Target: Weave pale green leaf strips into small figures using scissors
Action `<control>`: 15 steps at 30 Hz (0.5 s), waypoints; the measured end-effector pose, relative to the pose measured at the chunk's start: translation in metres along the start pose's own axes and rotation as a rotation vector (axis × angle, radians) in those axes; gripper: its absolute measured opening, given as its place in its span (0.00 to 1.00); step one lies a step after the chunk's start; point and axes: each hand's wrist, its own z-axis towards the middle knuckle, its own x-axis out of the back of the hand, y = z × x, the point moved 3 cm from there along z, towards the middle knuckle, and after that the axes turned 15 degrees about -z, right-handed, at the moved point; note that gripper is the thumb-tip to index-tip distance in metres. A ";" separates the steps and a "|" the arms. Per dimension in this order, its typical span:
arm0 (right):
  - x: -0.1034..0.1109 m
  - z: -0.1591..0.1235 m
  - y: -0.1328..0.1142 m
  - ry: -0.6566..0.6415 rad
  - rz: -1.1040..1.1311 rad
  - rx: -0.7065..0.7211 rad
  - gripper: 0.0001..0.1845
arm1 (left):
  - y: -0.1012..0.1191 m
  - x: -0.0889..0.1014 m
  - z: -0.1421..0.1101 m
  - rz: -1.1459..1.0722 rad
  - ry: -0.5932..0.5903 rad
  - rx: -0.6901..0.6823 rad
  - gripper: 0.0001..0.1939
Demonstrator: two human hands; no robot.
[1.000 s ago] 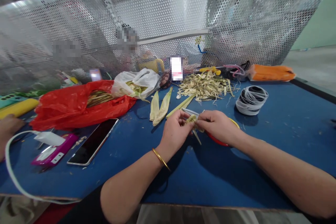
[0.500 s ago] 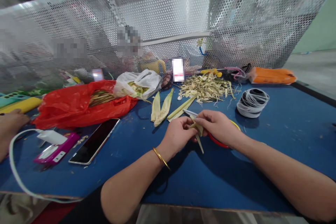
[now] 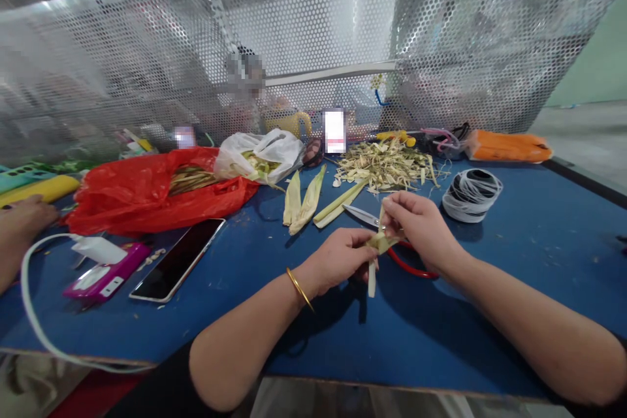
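My left hand (image 3: 340, 261), a gold bangle on its wrist, pinches the lower part of a pale green leaf strip (image 3: 378, 245) folded between both hands. My right hand (image 3: 416, 225) is closed on the strip's upper end, just above the left. One tail of the strip hangs down toward the blue table (image 3: 470, 333). Scissors with red handles (image 3: 372, 219) lie on the table right behind my hands, partly hidden by them.
Loose leaf blades (image 3: 304, 196) and a heap of leaf trimmings (image 3: 385, 163) lie behind. A red bag (image 3: 142, 192) and white bag (image 3: 257, 153) hold more leaves. A phone (image 3: 179, 261), pink device (image 3: 105, 274), white cord coil (image 3: 471, 192). Another person's hand (image 3: 22, 219) rests at left.
Both hands lifted and drew slightly toward me with the leaf strip. The right hand rose above the left, uncovering the scissors' blades behind them.
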 end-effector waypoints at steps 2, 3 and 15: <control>0.001 0.001 -0.001 0.033 0.062 -0.029 0.14 | 0.004 0.001 0.000 0.015 0.017 -0.018 0.04; 0.001 0.000 -0.001 0.041 0.079 -0.041 0.13 | 0.005 0.002 0.000 0.010 0.029 -0.025 0.05; -0.006 -0.004 -0.001 -0.045 0.253 -0.025 0.17 | 0.000 0.004 0.002 0.087 0.112 -0.058 0.13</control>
